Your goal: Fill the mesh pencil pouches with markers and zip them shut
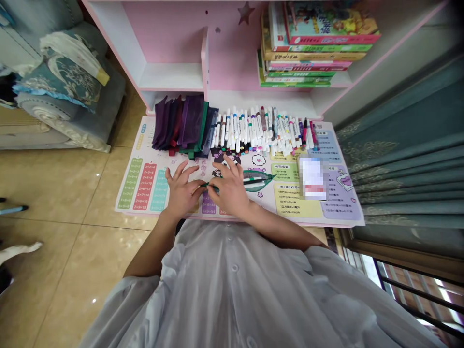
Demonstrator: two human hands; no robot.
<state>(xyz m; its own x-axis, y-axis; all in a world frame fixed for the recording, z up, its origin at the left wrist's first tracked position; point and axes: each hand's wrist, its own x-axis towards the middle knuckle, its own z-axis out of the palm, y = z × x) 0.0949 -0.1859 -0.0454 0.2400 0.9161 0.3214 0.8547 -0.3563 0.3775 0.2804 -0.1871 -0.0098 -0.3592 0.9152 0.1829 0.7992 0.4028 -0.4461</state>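
Pencil pouch [261, 181], green-edged, at the middle of the desk mat [290, 205] near its front edge — probably light, limp, markers inside. Left hand [183, 191], fingers fanned, pinches its thin green end; right hand [229, 189] lies spread across it. Best grip, by judgement — the stiffer zip edge.

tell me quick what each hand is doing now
left hand: fingers spread, touching pouch tip, grip cannot be told
right hand: open, flat on pouch

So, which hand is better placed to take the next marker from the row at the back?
Probably the right. The right hand rests on the green pouch, just below the marker row. The left hand lies further left, below the stacked pouches.
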